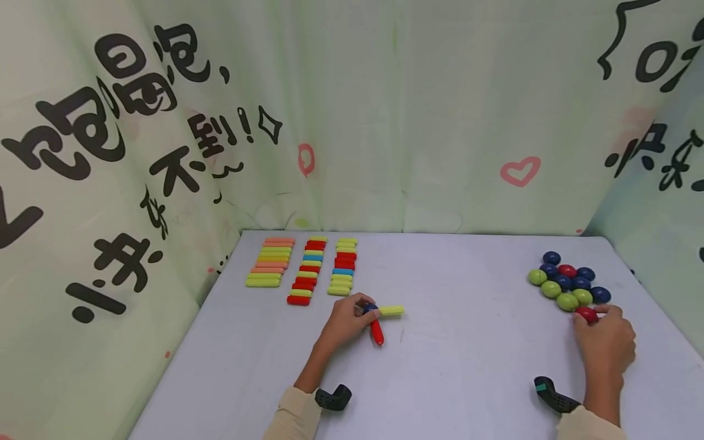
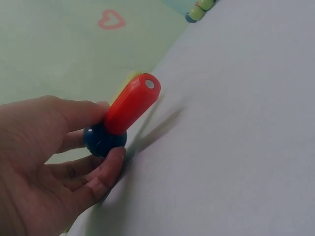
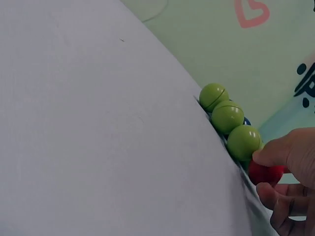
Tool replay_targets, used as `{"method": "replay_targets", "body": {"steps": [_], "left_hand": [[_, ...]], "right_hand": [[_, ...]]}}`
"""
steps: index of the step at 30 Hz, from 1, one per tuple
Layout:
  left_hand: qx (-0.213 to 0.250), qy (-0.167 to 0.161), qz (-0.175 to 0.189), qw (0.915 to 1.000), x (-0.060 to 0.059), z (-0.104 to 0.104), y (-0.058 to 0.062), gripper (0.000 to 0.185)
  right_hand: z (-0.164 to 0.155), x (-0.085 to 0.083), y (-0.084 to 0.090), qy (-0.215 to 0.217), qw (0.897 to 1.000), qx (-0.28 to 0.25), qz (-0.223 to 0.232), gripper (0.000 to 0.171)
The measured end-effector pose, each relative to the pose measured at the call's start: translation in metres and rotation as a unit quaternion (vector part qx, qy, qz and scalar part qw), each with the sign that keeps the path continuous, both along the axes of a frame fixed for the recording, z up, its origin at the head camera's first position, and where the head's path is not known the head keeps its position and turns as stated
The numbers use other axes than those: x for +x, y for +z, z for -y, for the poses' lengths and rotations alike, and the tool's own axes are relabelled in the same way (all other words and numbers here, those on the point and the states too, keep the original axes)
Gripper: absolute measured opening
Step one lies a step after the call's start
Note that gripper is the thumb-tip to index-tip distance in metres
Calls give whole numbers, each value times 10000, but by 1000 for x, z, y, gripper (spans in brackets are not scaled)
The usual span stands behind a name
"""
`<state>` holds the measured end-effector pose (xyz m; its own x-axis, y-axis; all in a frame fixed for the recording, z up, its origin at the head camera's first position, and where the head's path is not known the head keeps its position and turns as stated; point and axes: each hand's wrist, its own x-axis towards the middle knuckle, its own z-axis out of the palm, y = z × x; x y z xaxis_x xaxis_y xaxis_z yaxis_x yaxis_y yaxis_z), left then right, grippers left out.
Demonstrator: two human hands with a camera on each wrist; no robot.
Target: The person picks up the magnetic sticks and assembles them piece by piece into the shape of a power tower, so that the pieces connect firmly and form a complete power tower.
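Note:
My left hand (image 1: 349,321) pinches a dark blue ball (image 2: 104,139) between thumb and fingers. A red rod (image 2: 133,104) with a pale round spot in its end sticks out from that ball. From the same ball a yellow-green rod (image 1: 392,311) points right in the head view. Over at the right, my right hand (image 1: 607,342) grips a red ball (image 3: 266,172) between thumb and fingers. That ball is at the near end of a cluster of balls, beside a green ball (image 3: 244,142). Its underside is partly hidden by the fingers.
Three columns of rods lie at the back left: a pink and yellow column (image 1: 271,263), a mixed column (image 1: 307,270) and another mixed column (image 1: 343,266). Several blue balls (image 1: 563,282), green balls and another red ball (image 1: 567,271) lie at the right. A curtain (image 1: 407,122) hangs behind the white table (image 1: 451,366).

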<state>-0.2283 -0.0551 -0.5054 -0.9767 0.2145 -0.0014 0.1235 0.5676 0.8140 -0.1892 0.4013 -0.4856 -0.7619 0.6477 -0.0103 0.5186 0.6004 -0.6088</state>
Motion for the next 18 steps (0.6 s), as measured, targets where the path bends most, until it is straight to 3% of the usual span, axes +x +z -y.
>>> {"method": "replay_targets", "body": {"steps": [6, 9, 12, 15, 18], "left_hand": [[304, 301, 80, 9990, 0, 0, -1, 29], [411, 344, 75, 9985, 1, 0, -1, 29], [569, 336, 109, 9978, -1, 0, -2, 29], [712, 330, 182, 9967, -2, 0, -3, 29], [771, 317, 209, 9963, -3, 0, -3, 29]], "right_hand": [[14, -3, 16, -127, 9998, 63, -138, 60], [27, -7, 26, 187, 9990, 148, -376, 61], [44, -13, 32, 999, 9907, 431, -819, 57], [63, -20, 33, 2071, 9684, 627, -1244, 51], [84, -28, 29, 2973, 9430, 449, -1429, 48]]}}
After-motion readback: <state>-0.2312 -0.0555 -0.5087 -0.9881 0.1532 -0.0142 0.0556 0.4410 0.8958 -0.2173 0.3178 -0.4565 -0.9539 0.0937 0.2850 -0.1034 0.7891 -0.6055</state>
